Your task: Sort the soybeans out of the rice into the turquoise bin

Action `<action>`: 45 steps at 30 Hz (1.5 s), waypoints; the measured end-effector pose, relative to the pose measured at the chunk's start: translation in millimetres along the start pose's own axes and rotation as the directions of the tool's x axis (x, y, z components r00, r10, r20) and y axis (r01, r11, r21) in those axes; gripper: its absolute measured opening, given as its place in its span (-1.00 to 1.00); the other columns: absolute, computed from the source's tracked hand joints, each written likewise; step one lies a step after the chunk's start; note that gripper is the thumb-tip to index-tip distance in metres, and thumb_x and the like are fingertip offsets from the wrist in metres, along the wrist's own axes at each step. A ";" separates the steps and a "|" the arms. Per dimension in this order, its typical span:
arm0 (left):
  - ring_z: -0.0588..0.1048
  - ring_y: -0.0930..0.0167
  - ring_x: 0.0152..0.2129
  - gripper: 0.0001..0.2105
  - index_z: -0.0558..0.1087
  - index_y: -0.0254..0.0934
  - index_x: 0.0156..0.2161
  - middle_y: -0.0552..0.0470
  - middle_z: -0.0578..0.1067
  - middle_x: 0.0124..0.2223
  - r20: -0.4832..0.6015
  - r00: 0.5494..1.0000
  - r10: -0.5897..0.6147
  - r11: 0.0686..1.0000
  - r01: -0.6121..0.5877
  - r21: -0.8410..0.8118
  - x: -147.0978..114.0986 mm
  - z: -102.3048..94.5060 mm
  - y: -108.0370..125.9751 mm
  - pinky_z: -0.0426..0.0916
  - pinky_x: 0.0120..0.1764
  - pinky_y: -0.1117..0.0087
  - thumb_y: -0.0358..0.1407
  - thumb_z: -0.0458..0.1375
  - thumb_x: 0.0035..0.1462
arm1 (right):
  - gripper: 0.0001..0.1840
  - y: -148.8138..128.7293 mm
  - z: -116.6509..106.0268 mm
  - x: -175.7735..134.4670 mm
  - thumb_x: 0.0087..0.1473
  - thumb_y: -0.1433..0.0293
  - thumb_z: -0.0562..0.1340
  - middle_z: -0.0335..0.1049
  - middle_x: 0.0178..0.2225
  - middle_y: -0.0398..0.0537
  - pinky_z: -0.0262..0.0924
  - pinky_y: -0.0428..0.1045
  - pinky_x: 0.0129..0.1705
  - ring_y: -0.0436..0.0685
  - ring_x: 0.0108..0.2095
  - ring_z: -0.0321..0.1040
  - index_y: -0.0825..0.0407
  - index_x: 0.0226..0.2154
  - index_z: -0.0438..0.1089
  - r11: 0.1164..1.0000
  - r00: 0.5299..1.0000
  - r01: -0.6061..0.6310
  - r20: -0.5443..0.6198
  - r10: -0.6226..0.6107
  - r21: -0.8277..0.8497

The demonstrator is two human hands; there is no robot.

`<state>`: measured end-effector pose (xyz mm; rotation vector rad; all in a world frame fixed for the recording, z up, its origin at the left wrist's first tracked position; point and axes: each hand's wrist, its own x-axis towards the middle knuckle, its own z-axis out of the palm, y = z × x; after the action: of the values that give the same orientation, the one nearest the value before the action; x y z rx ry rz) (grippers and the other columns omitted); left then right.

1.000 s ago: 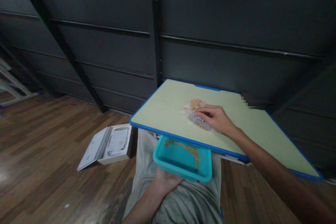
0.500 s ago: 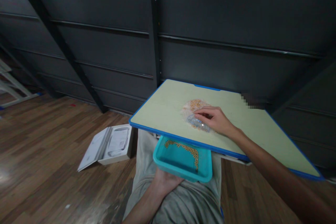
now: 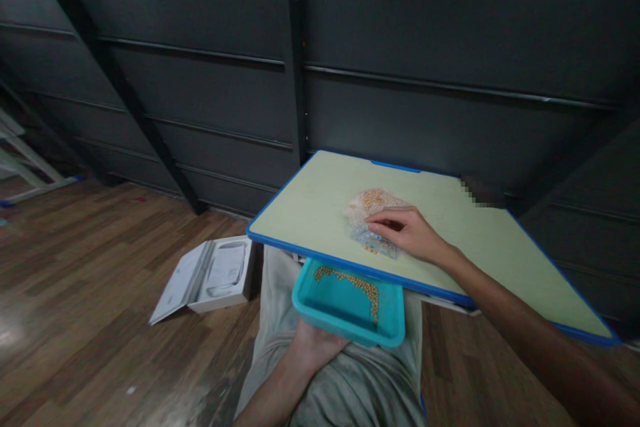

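White open box (image 3: 220, 307) with papers sits on wood floor (image 3: 75, 287). Turquoise tray (image 3: 325, 322), gold beads (image 3: 369, 288) inside, far side tucked under tabletop (image 3: 300, 213) edge. Tabletop cream, blue-trimmed, before dark panelled wall (image 3: 215, 0). On it, bead pile (image 3: 374, 198) and see-through plastic (image 3: 387, 248), partly covered by right hand (image 3: 413, 232): fingers curled, tips narrow, pinch can't be told. Left hand (image 3: 316, 347) under tray, fingers hidden, grip can't be told.

Dim o/all; board (image 3: 295, 213) bright. Wall (image 3: 215, 87) behind board v. dark. Floor (image 3: 75, 373) glare far L of board. Beads (image 3: 373, 200) on board a bit soft; pixelated patch (image 3: 477, 193) at board's far edge.
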<state>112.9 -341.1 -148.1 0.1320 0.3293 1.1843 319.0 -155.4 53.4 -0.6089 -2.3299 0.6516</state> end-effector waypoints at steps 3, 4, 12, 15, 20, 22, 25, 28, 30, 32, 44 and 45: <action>0.57 -0.10 0.52 -0.48 0.67 -0.06 0.44 -0.20 0.78 0.37 0.002 1.000 -0.028 1.000 0.028 0.011 -0.3 0.4 -0.4 0.38 0.58 -0.30 -0.08 0.35 0.46 | -0.81 -2.7 2.4 -0.8 0.49 0.23 0.47 0.89 -0.09 -0.02 0.63 0.15 0.01 0.24 -0.15 0.78 -0.17 -0.03 0.88 1.000 1.000 0.007 0.012 -0.008 0.012; 0.56 -0.11 0.53 -0.47 0.67 -0.06 0.45 -0.21 0.77 0.39 0.008 0.999 -0.039 0.999 0.039 0.012 -0.5 1.3 -0.1 0.38 0.59 -0.32 -0.08 0.35 0.45 | -0.81 -4.0 3.4 -1.2 0.49 0.22 0.47 0.89 -0.09 -0.03 0.64 0.15 0.00 0.23 -0.15 0.78 -0.18 -0.03 0.88 1.000 1.000 0.008 0.017 -0.008 0.019; 0.58 -0.12 0.51 -0.43 0.66 -0.03 0.45 -0.21 0.80 0.35 0.021 1.000 -0.011 1.000 0.011 -0.006 0.7 9.7 0.8 0.37 0.59 -0.30 -0.06 0.41 0.39 | -0.83 -12.9 8.6 -2.8 0.49 0.21 0.49 0.90 -0.08 -0.05 0.65 0.13 -0.02 0.22 -0.15 0.79 -0.22 -0.04 0.89 0.998 0.999 0.005 0.039 -0.007 0.056; 0.59 -0.11 0.51 -0.37 0.61 -0.04 0.50 -0.22 0.78 0.38 0.027 0.999 -0.027 1.000 0.027 -0.006 1.2 9.0 0.2 0.35 0.60 -0.30 -0.06 0.40 0.38 | -0.82 -13.9 8.4 -2.3 0.50 0.21 0.48 0.90 -0.09 -0.04 0.64 0.12 -0.04 0.22 -0.16 0.79 -0.20 -0.04 0.88 0.999 0.999 0.024 0.031 -0.026 0.047; 0.61 -0.11 0.49 -0.31 0.52 -0.04 0.58 -0.23 0.76 0.41 0.022 0.999 -0.041 0.999 0.042 -0.009 -0.7 12.4 1.4 0.37 0.59 -0.30 -0.07 0.38 0.41 | -0.80 -16.0 9.5 -2.8 0.51 0.19 0.47 0.90 -0.10 -0.03 0.63 0.12 -0.08 0.22 -0.16 0.78 -0.19 -0.03 0.88 0.999 0.999 0.004 0.047 -0.006 0.048; 0.60 -0.12 0.50 -0.32 0.54 -0.02 0.57 -0.22 0.75 0.41 0.016 0.999 -0.046 0.999 0.046 0.003 -1.5 17.6 2.2 0.39 0.58 -0.31 -0.05 0.37 0.41 | -0.81 -16.7 11.1 -3.3 0.50 0.20 0.48 0.89 -0.10 -0.03 0.63 0.12 -0.06 0.22 -0.16 0.78 -0.19 -0.02 0.88 0.998 0.998 -0.003 0.061 0.000 0.055; 0.57 -0.13 0.52 -0.38 0.62 0.00 0.50 -0.19 0.78 0.38 0.018 0.999 -0.045 0.998 0.044 0.045 -2.4 27.8 3.4 0.39 0.57 -0.30 -0.03 0.38 0.38 | -0.82 -17.8 13.3 -3.8 0.49 0.20 0.49 0.88 -0.15 -0.05 0.61 0.11 -0.09 0.20 -0.21 0.75 -0.18 -0.02 0.88 0.997 0.996 0.006 0.089 -0.013 0.072; 0.54 -0.14 0.54 -0.42 0.67 -0.05 0.43 -0.21 0.79 0.37 0.032 0.999 -0.042 0.997 0.040 0.072 -2.5 34.4 3.9 0.36 0.59 -0.30 -0.03 0.40 0.36 | -0.82 -19.2 14.2 -4.0 0.48 0.19 0.50 0.86 -0.20 -0.06 0.59 0.10 -0.13 0.18 -0.27 0.71 -0.17 -0.02 0.87 0.997 0.993 0.025 0.110 -0.034 0.079; 0.55 -0.15 0.54 -0.41 0.67 -0.06 0.44 -0.22 0.78 0.38 0.032 0.999 -0.039 0.997 0.036 0.070 -2.0 33.0 3.5 0.36 0.59 -0.31 -0.02 0.40 0.36 | -0.82 -19.6 14.3 -4.0 0.49 0.19 0.50 0.86 -0.20 -0.06 0.59 0.10 -0.13 0.18 -0.27 0.71 -0.18 -0.01 0.87 0.997 0.993 0.020 0.118 -0.028 0.068; 0.57 -0.16 0.52 -0.41 0.66 -0.04 0.44 -0.21 0.78 0.37 0.010 0.999 -0.037 0.997 0.036 0.063 -1.3 26.4 2.9 0.39 0.57 -0.31 -0.02 0.40 0.36 | -0.83 -18.8 14.0 -3.6 0.50 0.19 0.50 0.87 -0.18 -0.07 0.60 0.10 -0.10 0.18 -0.24 0.73 -0.20 0.00 0.87 0.999 0.992 0.008 0.124 -0.015 0.054; 0.64 -0.10 0.45 -0.34 0.59 -0.03 0.52 -0.20 0.80 0.34 -0.001 1.000 -0.031 0.999 0.032 0.032 -1.8 7.4 3.7 0.41 0.57 -0.23 -0.05 0.43 0.36 | -0.82 9.7 -3.4 3.4 0.52 0.30 0.43 0.88 0.00 0.03 0.59 0.26 0.17 0.33 0.00 0.78 -0.16 0.00 0.84 0.992 0.996 0.051 -0.060 -0.058 -0.115; 0.64 -0.10 0.45 -0.35 0.60 -0.03 0.51 -0.20 0.80 0.34 -0.005 0.999 -0.032 0.999 0.032 0.026 -1.6 7.7 3.6 0.41 0.57 -0.24 -0.06 0.43 0.36 | -0.82 10.3 -3.8 3.3 0.52 0.29 0.43 0.88 -0.02 0.03 0.58 0.26 0.16 0.33 -0.02 0.78 -0.16 -0.01 0.84 0.993 0.996 0.041 -0.072 -0.050 -0.114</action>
<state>111.6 -340.7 -139.5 0.1464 0.3494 1.1488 321.9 -144.5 51.4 -0.6184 -2.3146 0.4706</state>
